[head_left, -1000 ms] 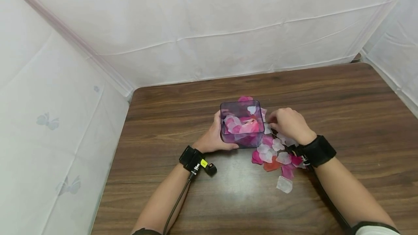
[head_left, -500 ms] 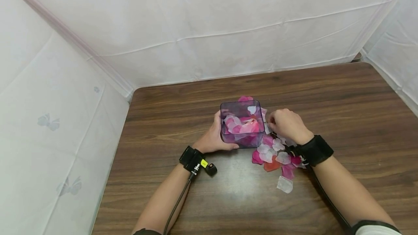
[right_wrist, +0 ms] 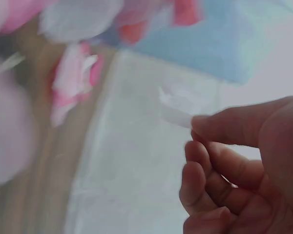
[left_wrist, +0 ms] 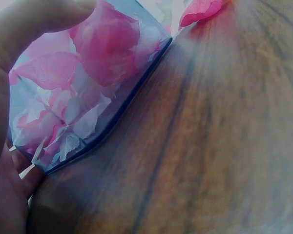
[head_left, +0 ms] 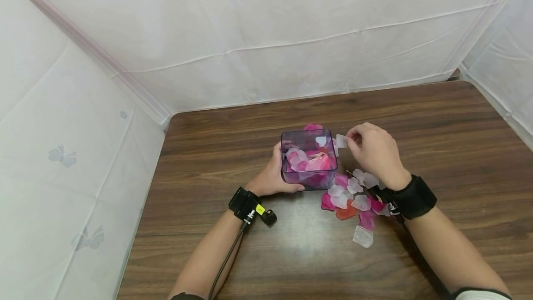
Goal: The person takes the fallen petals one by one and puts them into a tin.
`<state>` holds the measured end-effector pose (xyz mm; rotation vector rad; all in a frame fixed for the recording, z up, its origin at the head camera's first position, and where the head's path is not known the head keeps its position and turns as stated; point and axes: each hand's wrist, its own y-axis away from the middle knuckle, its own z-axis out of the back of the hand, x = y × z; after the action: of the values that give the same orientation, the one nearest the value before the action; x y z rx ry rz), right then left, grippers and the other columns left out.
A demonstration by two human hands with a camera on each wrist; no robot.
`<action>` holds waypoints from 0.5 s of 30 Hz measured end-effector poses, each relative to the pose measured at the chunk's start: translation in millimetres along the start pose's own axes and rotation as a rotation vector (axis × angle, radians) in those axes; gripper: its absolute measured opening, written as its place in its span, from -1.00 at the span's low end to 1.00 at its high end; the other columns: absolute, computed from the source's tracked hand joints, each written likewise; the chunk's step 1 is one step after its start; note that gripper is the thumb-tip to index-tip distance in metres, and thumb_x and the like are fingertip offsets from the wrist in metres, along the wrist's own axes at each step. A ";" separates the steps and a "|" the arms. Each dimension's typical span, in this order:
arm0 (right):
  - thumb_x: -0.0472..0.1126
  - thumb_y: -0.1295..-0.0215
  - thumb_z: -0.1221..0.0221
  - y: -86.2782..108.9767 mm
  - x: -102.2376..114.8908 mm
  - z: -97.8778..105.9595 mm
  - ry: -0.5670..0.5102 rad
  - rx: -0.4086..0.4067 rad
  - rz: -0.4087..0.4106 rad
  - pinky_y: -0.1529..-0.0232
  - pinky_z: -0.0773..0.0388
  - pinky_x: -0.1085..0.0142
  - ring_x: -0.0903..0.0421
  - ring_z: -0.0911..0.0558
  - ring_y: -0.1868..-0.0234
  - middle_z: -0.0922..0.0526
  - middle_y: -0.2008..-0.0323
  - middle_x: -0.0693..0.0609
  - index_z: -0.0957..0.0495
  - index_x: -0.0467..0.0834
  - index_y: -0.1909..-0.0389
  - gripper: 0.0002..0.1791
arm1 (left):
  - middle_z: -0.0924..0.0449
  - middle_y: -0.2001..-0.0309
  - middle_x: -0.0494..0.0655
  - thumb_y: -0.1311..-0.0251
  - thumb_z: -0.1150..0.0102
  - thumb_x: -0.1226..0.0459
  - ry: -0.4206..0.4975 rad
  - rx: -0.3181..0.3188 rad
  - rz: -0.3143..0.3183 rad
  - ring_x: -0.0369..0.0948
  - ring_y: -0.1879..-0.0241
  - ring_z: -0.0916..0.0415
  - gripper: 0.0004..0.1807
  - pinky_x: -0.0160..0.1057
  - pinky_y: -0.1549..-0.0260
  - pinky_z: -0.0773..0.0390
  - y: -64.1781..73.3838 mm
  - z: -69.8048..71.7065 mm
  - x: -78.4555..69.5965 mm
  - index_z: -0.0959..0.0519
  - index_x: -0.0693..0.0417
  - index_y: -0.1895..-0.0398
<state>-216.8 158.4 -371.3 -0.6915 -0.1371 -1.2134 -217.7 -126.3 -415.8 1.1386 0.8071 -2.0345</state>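
Note:
A see-through purple square box partly filled with pink and white petals stands on the table. My left hand grips its left side, thumb along the near wall; in the left wrist view the thumb and fingers curl round the box. Beside the box's right rim, my right hand pinches a white petal between thumb and fingertip. The right wrist view shows this petal sticking out from the pinch, with the other fingers curled below. A pile of loose petals lies under the right wrist.
Some pink petals lie behind the box. One white petal is nearest the front of the pile. The brown wooden table has white sheeting hung behind it and at both sides.
My right hand has risen from the table beside the box and moved a little away from me, a white petal now in its pinch. The left hand and box have stayed put.

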 end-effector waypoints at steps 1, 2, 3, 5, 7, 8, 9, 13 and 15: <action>-0.28 -0.32 -0.28 1.3 4.9 1.9 -0.014 -0.033 0.008 0.41 -0.50 0.09 -0.02 -0.56 0.40 -0.62 0.39 -0.13 -0.67 -0.27 0.33 -0.89 | -0.19 -0.33 0.22 0.19 -0.64 0.37 0.002 0.000 0.000 0.03 -0.33 -0.25 0.26 0.00 -0.38 -0.23 0.1 0.0 0.0 0.14 0.26 -0.44; -0.28 -0.32 -0.29 2.6 9.8 4.0 -0.028 -0.062 0.018 0.39 -0.50 0.10 -0.02 -0.56 0.38 -0.62 0.38 -0.12 -0.67 -0.27 0.33 -0.90 | -0.19 -0.33 0.23 0.19 -0.64 0.37 0.003 0.000 -0.001 0.03 -0.33 -0.24 0.26 0.00 -0.38 -0.23 0.0 0.1 0.0 0.14 0.26 -0.44; -0.29 -0.31 -0.30 4.0 14.5 5.7 -0.040 -0.092 0.034 0.38 -0.49 0.10 -0.01 -0.56 0.37 -0.62 0.38 -0.11 -0.67 -0.27 0.33 -0.90 | -0.19 -0.34 0.23 0.19 -0.64 0.38 0.005 -0.001 -0.001 0.04 -0.33 -0.24 0.26 0.00 -0.38 -0.23 0.0 0.0 0.1 0.14 0.26 -0.44; -0.30 -0.29 -0.32 6.8 23.4 8.8 -0.060 -0.145 0.070 0.36 -0.48 0.11 -0.01 -0.55 0.35 -0.62 0.38 -0.11 -0.66 -0.27 0.32 -0.91 | -0.18 -0.33 0.24 0.19 -0.64 0.38 0.008 -0.002 0.000 0.05 -0.33 -0.24 0.26 0.01 -0.38 -0.22 -0.1 0.0 -0.6 0.14 0.27 -0.44; -0.31 -0.27 -0.35 9.5 30.6 11.3 -0.069 -0.188 0.100 0.35 -0.49 0.11 -0.02 -0.56 0.33 -0.62 0.37 -0.12 -0.66 -0.28 0.31 -0.90 | -0.18 -0.34 0.24 0.19 -0.64 0.39 0.009 -0.002 0.001 0.05 -0.33 -0.24 0.25 0.01 -0.38 -0.22 -0.3 0.2 -1.8 0.14 0.28 -0.44; -0.32 -0.25 -0.36 10.7 33.4 12.1 -0.075 -0.207 0.119 0.34 -0.50 0.12 -0.02 -0.56 0.32 -0.62 0.38 -0.12 -0.65 -0.29 0.31 -0.90 | -0.19 -0.33 0.25 0.19 -0.64 0.39 0.008 -0.001 0.000 0.05 -0.33 -0.24 0.25 0.01 -0.38 -0.22 -0.5 0.2 -2.1 0.14 0.28 -0.44; -0.34 -0.23 -0.37 12.0 36.0 12.5 -0.082 -0.222 0.139 0.32 -0.50 0.13 -0.01 -0.56 0.31 -0.62 0.38 -0.11 -0.65 -0.29 0.31 -0.89 | -0.19 -0.33 0.25 0.19 -0.64 0.39 0.007 0.000 -0.001 0.05 -0.33 -0.24 0.25 0.01 -0.38 -0.22 -0.7 0.2 -2.2 0.13 0.29 -0.44; -0.36 -0.17 -0.41 16.8 45.3 12.1 -0.122 -0.227 0.203 0.29 -0.52 0.20 0.03 -0.57 0.29 -0.62 0.38 -0.08 -0.64 -0.27 0.31 -0.86 | -0.19 -0.33 0.27 0.22 -0.65 0.39 -0.007 -0.004 -0.008 0.07 -0.33 -0.24 0.26 0.03 -0.38 -0.22 -1.7 -0.8 3.0 0.13 0.31 -0.43; -0.36 -0.15 -0.43 18.7 49.0 10.0 -0.137 -0.209 0.228 0.30 -0.53 0.23 0.05 -0.57 0.29 -0.63 0.37 -0.06 -0.64 -0.25 0.32 -0.85 | -0.20 -0.34 0.22 0.24 -0.66 0.37 -0.017 -0.012 -0.009 0.05 -0.34 -0.24 0.29 0.03 -0.38 -0.22 -2.3 -2.4 12.4 0.13 0.26 -0.45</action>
<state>-179.4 127.4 -349.0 -0.9475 -0.0439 -0.9694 -223.4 -126.1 -427.4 1.1120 0.8165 -2.0409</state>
